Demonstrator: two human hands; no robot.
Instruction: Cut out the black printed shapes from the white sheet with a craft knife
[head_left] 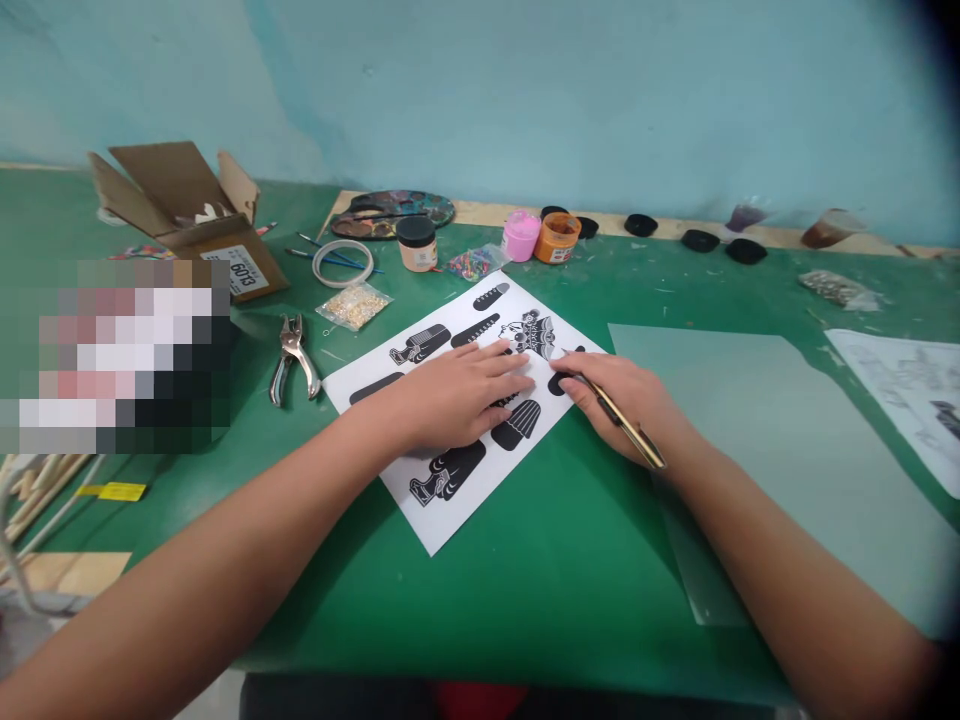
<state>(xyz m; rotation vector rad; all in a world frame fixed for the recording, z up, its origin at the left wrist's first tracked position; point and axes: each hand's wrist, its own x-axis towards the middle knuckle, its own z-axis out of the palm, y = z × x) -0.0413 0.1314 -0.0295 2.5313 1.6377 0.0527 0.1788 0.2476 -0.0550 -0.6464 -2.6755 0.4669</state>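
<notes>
A white sheet (442,535) printed with black-and-white figures lies turned at an angle on the green table. My left hand (469,392) rests flat on its middle, fingers spread, covering some of the prints. At the sheet's right corner my right hand (619,400) is closed around a slim gold-and-black craft knife (626,428). The knife's tip points at the paper near a printed figure (536,335) with wing-like shapes. Whether the tip touches the paper I cannot tell.
A translucent sheet (750,430) lies under my right forearm. Silver pliers-like punch (294,360) and a bag of gold beads (354,305) sit left. Behind are paint jars (521,236), a palette (394,213) and black lids (641,225). An open cardboard box (225,255) stands back left.
</notes>
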